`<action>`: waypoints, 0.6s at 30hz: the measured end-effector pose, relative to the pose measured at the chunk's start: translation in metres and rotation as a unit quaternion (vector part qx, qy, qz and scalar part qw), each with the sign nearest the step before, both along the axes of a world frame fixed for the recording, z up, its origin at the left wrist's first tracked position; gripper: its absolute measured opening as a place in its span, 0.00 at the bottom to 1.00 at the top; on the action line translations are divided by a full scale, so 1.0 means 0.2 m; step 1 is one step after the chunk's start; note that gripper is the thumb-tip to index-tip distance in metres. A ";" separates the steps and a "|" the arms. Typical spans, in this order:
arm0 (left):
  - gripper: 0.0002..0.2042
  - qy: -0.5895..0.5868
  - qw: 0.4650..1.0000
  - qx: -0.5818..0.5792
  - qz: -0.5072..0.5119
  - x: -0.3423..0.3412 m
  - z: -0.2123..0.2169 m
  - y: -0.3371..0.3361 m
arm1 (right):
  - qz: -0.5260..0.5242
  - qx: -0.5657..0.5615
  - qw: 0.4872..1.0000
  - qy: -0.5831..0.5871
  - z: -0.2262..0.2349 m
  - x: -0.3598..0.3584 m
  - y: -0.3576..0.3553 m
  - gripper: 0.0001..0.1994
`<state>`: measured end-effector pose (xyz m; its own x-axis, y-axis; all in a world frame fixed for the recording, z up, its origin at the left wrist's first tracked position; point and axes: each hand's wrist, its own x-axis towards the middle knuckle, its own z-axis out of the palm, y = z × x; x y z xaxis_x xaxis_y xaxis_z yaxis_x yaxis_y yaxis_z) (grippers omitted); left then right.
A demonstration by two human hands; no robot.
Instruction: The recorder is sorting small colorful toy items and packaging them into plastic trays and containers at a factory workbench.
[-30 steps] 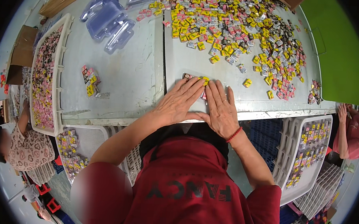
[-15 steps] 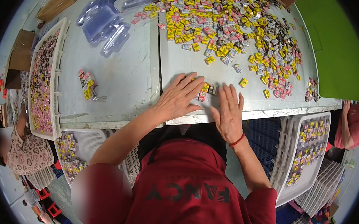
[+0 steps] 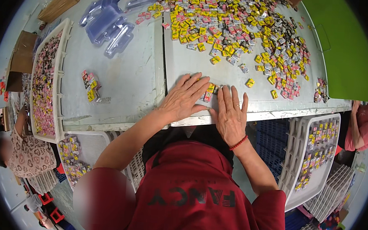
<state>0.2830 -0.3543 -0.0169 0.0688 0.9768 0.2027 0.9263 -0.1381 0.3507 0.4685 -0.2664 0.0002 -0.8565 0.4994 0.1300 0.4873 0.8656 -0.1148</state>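
Note:
At the near edge of the pale table [image 3: 123, 81], a small cluster of little candy-sized boxes [image 3: 209, 92] in pink, yellow and dark colours lies between my hands. My left hand [image 3: 184, 95] rests palm down with its fingers stretched over the cluster's left part, hiding some boxes. From the right, my right hand [image 3: 231, 116], with a red bead bracelet [image 3: 239, 143] at the wrist, lies flat with its fingertips over the cluster's right end. Both hands are open. A single yellow box [image 3: 250, 83] sits just beyond my right fingertips.
A big heap of similar boxes [image 3: 231, 25] spreads across the far table. Clear plastic trays [image 3: 103, 25] and a wrapped bundle of boxes [image 3: 90, 86] lie left. A white crate [image 3: 60, 82] of boxes stands further left, stacked white trays [image 3: 292, 164] at right. Co-workers are at both sides.
My right hand has slid left, closer to my left hand, and now covers the right end of the box cluster. My left hand has hardly moved.

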 end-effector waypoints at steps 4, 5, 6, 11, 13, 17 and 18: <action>0.33 0.024 0.999 0.033 -0.003 0.01 0.01 0.03 | 0.007 -0.007 1.000 0.008 -0.02 0.00 0.01 0.33; 0.33 0.046 0.998 0.045 -0.012 0.01 0.02 0.03 | 0.013 -0.009 1.000 0.024 -0.02 0.01 0.00 0.33; 0.33 0.046 0.998 0.045 -0.011 0.02 0.02 0.04 | 0.013 -0.009 1.000 0.024 -0.02 0.01 0.00 0.33; 0.33 0.009 0.998 0.029 -0.051 0.03 -0.01 0.07 | 0.014 -0.019 0.999 0.026 -0.02 0.02 0.00 0.33; 0.34 0.013 0.998 0.023 -0.049 0.02 -0.01 0.06 | 0.014 -0.020 0.999 0.027 -0.02 0.01 0.00 0.33; 0.34 0.043 0.998 -0.007 -0.037 0.03 0.02 0.07 | 0.018 -0.024 0.999 0.026 -0.02 0.01 0.01 0.32; 0.34 0.043 0.998 -0.007 -0.036 0.03 0.02 0.08 | 0.020 -0.024 0.999 0.026 -0.02 0.01 0.00 0.32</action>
